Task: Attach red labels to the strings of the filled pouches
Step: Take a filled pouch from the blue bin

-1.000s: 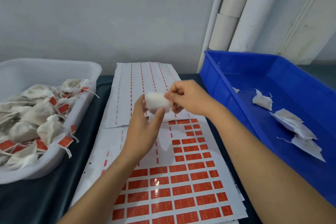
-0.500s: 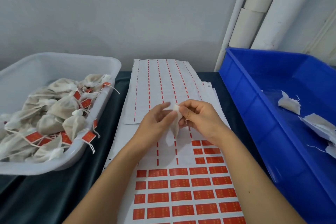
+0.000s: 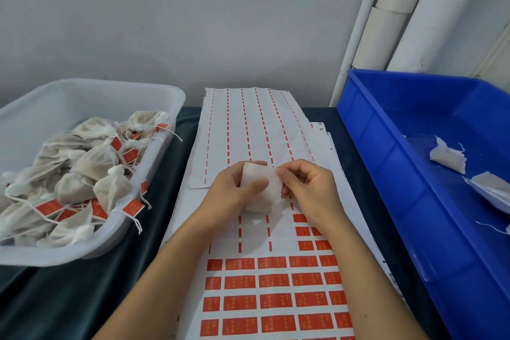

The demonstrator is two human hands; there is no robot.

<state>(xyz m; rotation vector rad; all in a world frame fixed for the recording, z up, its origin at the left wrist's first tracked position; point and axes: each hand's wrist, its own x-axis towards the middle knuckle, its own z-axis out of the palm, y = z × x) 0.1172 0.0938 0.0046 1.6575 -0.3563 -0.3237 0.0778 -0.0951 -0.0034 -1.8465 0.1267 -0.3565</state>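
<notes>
Above the label sheet [image 3: 265, 279], my left hand [image 3: 234, 193] cradles a soft, light pouch [image 3: 260, 190]; my right hand [image 3: 309, 190] pinches its top edge, likely best gripped near its string.

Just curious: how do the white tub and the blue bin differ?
The white tub is pale and heaped with pouches carrying red labels. The blue bin is bright blue, holding only a few scattered white pouches without visible labels. Both are open plastic containers flanking the label sheets.
</notes>
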